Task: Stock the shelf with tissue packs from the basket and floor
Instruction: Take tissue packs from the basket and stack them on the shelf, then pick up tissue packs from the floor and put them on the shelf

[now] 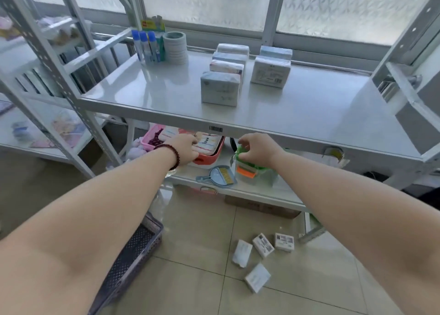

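Both the left hand [184,149] and right hand [256,148] are hovering loosely curled and holding nothing at the lower shelf, while four small white tissue packs [263,245] are lying scattered on the floor well below, nearer the right.

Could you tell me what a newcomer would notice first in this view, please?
Two bare forearms reach under the shelf: the left hand at a red basket, the right hand over a green-lidded container. Tissue packs stand on the shelf, and four more packs lie scattered on the floor tiles.
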